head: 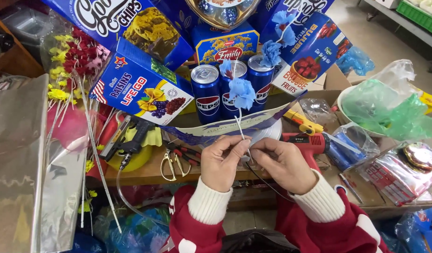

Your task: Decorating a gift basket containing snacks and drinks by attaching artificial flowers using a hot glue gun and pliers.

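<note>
Red sleeves with white cuffs close below. Left hand (219,164) and right hand (282,164) meet, both pinching thin white stem (242,136). Stem stands nearly upright, blue paper flower (242,93) on top, just before blue cans (206,93). Left hand pinches higher. Scissors (171,161) lie left on worktop (141,173).

You see glossy metal cans (206,93), a soft cloth flower (242,93), shiny crinkled plastic film (19,154) at left, matt wooden bench (141,174).
</note>
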